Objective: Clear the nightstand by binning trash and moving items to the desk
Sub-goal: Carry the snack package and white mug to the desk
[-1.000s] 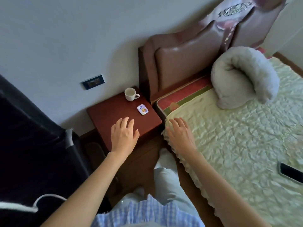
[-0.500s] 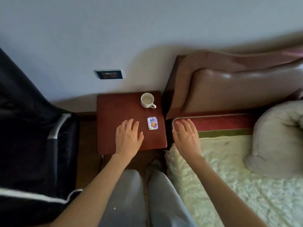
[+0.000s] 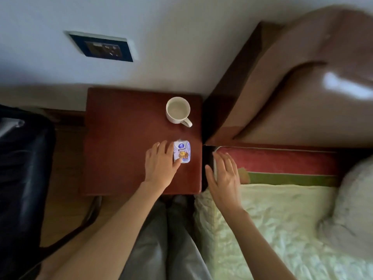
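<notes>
Reddish-brown wooden nightstand (image 3: 121, 138): white ceramic mug (image 3: 178, 112) at rear right; small white printed packet (image 3: 182, 151) in front of it. Left hand (image 3: 160, 164) fingers spread, touching packet's edge. Right hand (image 3: 224, 178) open over bed edge.

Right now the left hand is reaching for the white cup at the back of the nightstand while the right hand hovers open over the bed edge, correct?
Not quite. In the head view the left hand is at the small printed packet, thumb and fingers closing around it, not at the white cup, which stands untouched farther back on the nightstand. The right hand does hover open over the bed edge.
</notes>
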Motion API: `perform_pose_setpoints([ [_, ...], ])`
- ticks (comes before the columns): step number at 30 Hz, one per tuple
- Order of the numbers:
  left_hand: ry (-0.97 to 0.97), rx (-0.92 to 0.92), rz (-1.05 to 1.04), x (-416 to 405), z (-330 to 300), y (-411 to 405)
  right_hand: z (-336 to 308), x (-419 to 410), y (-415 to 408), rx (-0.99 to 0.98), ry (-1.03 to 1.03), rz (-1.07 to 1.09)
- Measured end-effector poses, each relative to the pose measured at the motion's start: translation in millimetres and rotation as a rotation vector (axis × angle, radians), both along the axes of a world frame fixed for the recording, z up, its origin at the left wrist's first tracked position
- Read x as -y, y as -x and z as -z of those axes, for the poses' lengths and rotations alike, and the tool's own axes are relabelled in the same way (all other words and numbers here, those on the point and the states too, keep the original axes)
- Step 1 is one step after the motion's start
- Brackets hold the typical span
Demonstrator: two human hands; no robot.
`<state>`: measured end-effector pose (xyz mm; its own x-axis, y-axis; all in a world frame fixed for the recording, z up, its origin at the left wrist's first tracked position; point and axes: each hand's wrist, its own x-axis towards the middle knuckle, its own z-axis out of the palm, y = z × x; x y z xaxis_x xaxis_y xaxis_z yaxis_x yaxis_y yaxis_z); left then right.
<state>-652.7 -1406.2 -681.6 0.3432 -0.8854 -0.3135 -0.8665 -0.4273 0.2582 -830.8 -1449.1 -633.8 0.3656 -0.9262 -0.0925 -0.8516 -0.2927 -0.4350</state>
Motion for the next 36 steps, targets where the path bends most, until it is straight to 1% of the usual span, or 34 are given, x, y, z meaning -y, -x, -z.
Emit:
perform_pose_setpoints([
  [4, 0.035, 0.014, -0.033, 14, 52, 1, 39, 4, 0, 0.042, 0.009, 0.015],
  [7, 0.085, -0.006, -0.010, 22, 77, -1, 59, 3, 2, 0.042, -0.009, 0.017],
  [11, 0.174, -0.055, 0.100, 26, 94, 1, 76, 0, 7, 0.046, 0.008, -0.009],
  [14, 0.223, -0.091, 0.106, 26, 94, 1, 79, 2, 6, 0.057, 0.002, 0.001],
  [16, 0.240, -0.158, 0.049, 23, 90, 2, 77, 4, 1, 0.072, -0.001, 0.002],
  [20, 0.242, -0.402, -0.142, 14, 80, 5, 74, 12, -15, 0.118, 0.014, -0.022],
  [22, 0.257, -0.479, -0.241, 10, 79, 5, 73, 18, -27, 0.139, 0.014, -0.050],
  [25, 0.311, -0.527, -0.379, 2, 74, -2, 69, 26, -47, 0.148, 0.006, -0.067],
  [30, 0.405, -0.603, -0.496, -12, 57, -27, 72, 44, -82, 0.144, -0.009, -0.050],
  [33, 0.420, -0.661, -0.571, -22, 48, -44, 85, 54, -97, 0.158, -0.045, 0.025],
  [36, 0.424, -0.685, -0.608, -33, 46, -62, 95, 65, -107, 0.180, -0.072, 0.157],
])
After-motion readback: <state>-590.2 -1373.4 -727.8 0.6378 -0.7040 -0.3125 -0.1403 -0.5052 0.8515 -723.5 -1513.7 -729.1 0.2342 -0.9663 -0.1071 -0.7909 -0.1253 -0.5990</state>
